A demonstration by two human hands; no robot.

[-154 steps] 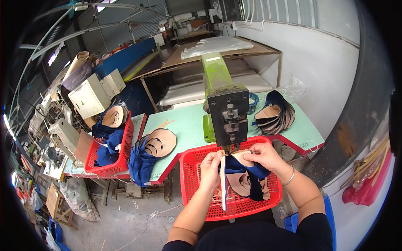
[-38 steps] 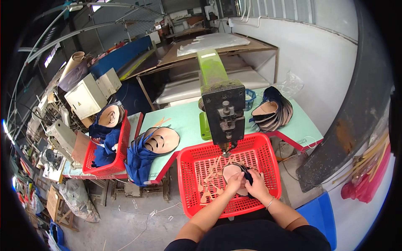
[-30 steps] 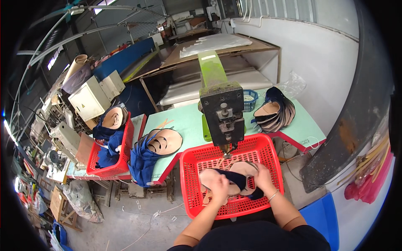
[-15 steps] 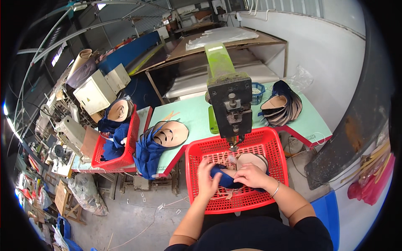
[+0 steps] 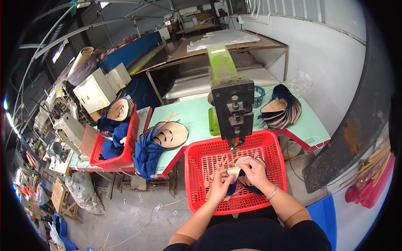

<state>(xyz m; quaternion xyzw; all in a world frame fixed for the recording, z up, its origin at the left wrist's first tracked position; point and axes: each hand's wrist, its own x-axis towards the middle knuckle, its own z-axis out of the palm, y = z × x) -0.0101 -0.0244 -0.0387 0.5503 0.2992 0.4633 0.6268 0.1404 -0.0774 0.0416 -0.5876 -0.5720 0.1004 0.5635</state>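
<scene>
Between my two hands is a blue shoe upper with a beige lining, its pale side facing up. My left hand pinches its left edge, fingers curled. Thumb and fingers of my right hand close on its right edge. Both hands are over a red plastic basket, in front of me. More beige and blue uppers lie in the basket behind and beside my right hand, partly hidden by it. Thin beige scraps are scattered on the basket's floor.
The black head of a green machine hangs just beyond my hands, over the basket's far side. Stacked uppers lie on the green table left and right. Another red basket holds blue pieces. A dark post stands at right.
Both hands have lifted and turned the upper, so its pale lining now shows between them. My left hand has shifted right and closed in on its edge; my right hand has moved slightly up.
</scene>
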